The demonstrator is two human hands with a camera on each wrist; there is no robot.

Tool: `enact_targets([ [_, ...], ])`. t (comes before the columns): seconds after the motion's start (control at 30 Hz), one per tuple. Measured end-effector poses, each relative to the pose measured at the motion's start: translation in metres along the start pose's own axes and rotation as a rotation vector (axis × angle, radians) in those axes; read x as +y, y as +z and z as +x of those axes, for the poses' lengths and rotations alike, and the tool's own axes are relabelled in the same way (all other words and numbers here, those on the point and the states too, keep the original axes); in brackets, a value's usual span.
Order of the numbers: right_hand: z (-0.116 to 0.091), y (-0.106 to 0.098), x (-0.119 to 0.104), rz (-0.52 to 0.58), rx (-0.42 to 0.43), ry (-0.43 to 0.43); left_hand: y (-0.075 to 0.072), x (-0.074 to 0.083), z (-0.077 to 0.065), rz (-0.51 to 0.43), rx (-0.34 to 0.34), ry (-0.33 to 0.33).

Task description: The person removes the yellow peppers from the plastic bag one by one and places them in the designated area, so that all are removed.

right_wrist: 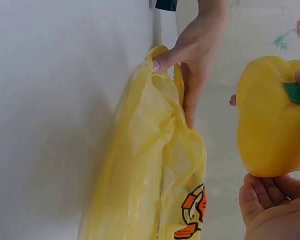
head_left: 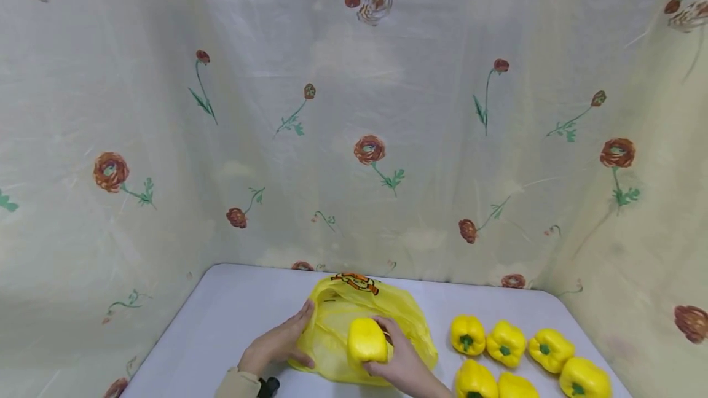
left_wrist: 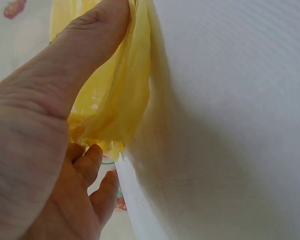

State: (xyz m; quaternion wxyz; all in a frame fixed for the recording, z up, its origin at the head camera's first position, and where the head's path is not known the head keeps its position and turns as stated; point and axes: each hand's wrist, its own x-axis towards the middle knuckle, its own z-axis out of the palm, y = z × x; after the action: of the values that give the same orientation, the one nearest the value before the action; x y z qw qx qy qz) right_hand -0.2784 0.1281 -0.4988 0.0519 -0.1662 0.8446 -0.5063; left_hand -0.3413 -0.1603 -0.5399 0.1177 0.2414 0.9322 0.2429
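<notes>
A yellow plastic bag (head_left: 332, 349) with an orange and black print lies on the white table, its mouth facing the person. My left hand (head_left: 282, 339) holds the left side of that mouth; in the left wrist view the thumb (left_wrist: 97, 35) lies over the film and the other fingers are lower, partly behind it. My right hand (head_left: 406, 358) grips a yellow bell pepper (head_left: 367, 339) in front of the bag's opening. The right wrist view shows the pepper (right_wrist: 272, 120) sideways with its green stem, fingers around it, raised beside the bag (right_wrist: 140, 165).
Several more yellow bell peppers (head_left: 506, 343) stand in two rough rows on the table's right side. A flower-patterned curtain (head_left: 354, 109) hangs behind and along both sides of the white table (head_left: 232, 312). A small black object (head_left: 268, 387) sits at the left wrist.
</notes>
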Motion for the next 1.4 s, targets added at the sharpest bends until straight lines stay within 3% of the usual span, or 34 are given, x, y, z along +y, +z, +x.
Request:
enact_targets([
  [0.37, -0.026, -0.020, 0.000, -0.020, -0.008, 0.095, 0.001, -0.002, 0.002, 0.006, -0.008, -0.007],
  [0.6, -0.041, -0.035, 0.007, -0.081, 0.021, 0.049, 0.002, -0.003, 0.004, 0.006, -0.023, -0.031],
  [0.8, -0.055, -0.052, 0.015, -0.033, 0.042, 0.113, 0.001, -0.001, 0.002, -0.014, -0.021, -0.035],
  [1.17, -0.082, -0.101, 0.035, -0.019, 0.185, 0.243, 0.002, -0.001, 0.000, -0.008, 0.005, -0.009],
  [1.4, -0.093, -0.117, 0.040, -0.017, 0.219, 0.276, 0.001, 0.002, -0.001, -0.020, 0.003, -0.010],
])
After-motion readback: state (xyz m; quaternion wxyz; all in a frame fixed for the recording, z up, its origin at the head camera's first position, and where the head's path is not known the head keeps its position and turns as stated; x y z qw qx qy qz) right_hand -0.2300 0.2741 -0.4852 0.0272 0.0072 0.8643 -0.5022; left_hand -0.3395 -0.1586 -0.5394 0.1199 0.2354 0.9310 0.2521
